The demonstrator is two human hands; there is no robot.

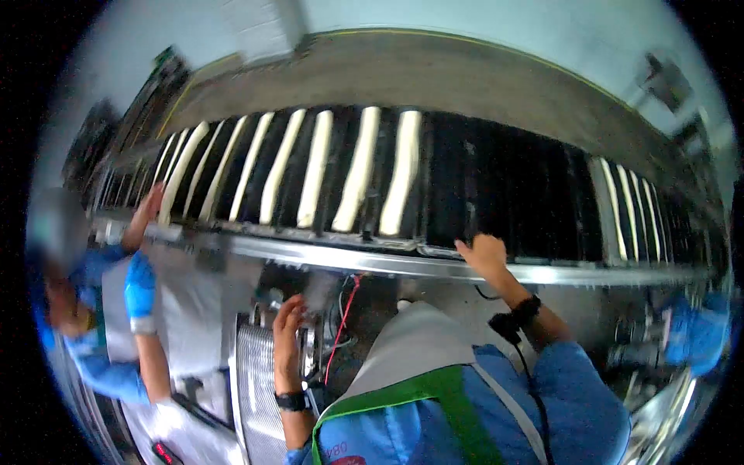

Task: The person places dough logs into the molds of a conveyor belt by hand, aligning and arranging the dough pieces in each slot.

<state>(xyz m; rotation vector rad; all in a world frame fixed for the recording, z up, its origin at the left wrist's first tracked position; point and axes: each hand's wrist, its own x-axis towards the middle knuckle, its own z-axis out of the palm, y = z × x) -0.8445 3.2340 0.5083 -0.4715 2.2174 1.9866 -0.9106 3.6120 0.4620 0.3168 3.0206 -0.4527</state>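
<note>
My right hand (487,254) is at the near rim of a black grooved tray (515,194), thumb stretched out to the left. Its other fingers are foreshortened, and I see nothing held in it; whether it touches the rim is unclear. My left hand (288,333) hangs lower, in front of the metal rail (341,257), fingers up and slightly bent, with nothing in it. Left of the bare grooves, long pale dough strips (401,174) lie in black trays. More dough strips (612,205) lie in trays at the right.
A co-worker's bare hand (146,213) reaches to the trays at the left; a blue-gloved hand (140,287) is below it. Below my left hand stands a ribbed metal panel (263,387). A red cord (341,329) hangs under the rail. Another person's blue sleeve (697,329) shows at right.
</note>
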